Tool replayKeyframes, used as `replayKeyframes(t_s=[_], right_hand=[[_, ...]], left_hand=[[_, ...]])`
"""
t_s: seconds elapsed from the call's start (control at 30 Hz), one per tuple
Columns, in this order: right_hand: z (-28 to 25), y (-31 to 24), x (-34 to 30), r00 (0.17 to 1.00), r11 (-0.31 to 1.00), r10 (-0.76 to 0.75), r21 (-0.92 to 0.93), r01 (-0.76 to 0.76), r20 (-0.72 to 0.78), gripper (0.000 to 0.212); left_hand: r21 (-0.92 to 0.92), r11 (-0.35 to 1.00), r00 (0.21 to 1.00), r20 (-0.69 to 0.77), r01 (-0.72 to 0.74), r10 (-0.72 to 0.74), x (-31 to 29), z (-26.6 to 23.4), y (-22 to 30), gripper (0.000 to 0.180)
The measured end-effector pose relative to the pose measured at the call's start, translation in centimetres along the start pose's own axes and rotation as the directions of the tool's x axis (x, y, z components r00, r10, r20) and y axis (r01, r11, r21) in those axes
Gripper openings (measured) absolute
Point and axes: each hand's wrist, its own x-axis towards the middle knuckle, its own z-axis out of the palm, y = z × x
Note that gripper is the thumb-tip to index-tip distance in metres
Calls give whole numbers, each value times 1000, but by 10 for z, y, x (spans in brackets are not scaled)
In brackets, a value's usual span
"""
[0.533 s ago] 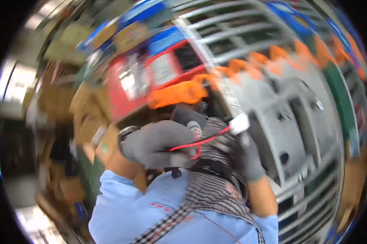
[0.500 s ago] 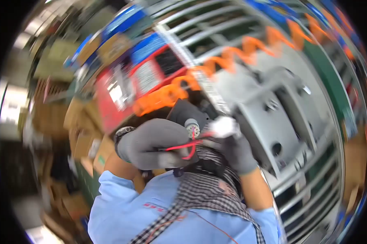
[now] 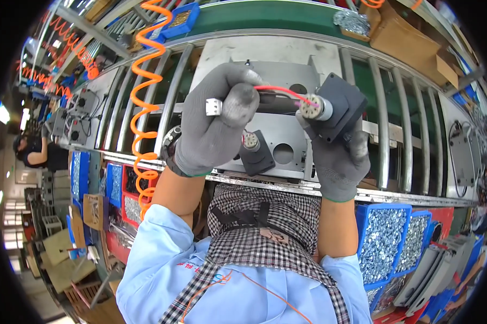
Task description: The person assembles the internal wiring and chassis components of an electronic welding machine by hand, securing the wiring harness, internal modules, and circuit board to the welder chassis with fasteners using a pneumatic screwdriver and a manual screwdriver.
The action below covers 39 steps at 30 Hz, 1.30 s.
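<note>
My left hand [image 3: 214, 121], in a grey glove, is closed with thumb and fingers pinched on a red wire [image 3: 276, 89]. A small white connector block [image 3: 214, 107] shows between its fingers. The wire runs to the round, pin-holed end of a black square part [image 3: 340, 108], which my right hand [image 3: 340, 164], also gloved, grips from below and behind. Both hands are raised over a grey metal housing [image 3: 289, 129]. A second black part [image 3: 257, 159] with a similar round end is on the housing, between my hands.
The housing sits on a roller conveyor [image 3: 381, 124]. An orange coiled hose [image 3: 146, 97] hangs at the left. Blue bins of small metal parts [image 3: 384, 237] stand near right; a cardboard box [image 3: 405, 43] is far right. Another person [image 3: 35, 151] is at far left.
My view has swung round, so the housing is now in front of me instead of to the right. My hands have spread apart, and the right no longer holds the blurred white thing.
</note>
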Motion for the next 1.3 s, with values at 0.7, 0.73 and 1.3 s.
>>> replayKeyframes(t_s=[0.7,0.73,1.3], right_hand=[[51,-48,29,983,677,-170,-717,167,69,115],[51,-52,29,965,581,-146,-771,261,216,127],[-11,-45,71,903,53,-3,-901,430,430,118]], left_hand=[[617,660,775,627,-428,-83,77,3,-1,55],[617,660,777,625,-429,-80,81,1,-7,55],[332,943,668,707,-22,-233,94,-6,-102,43]])
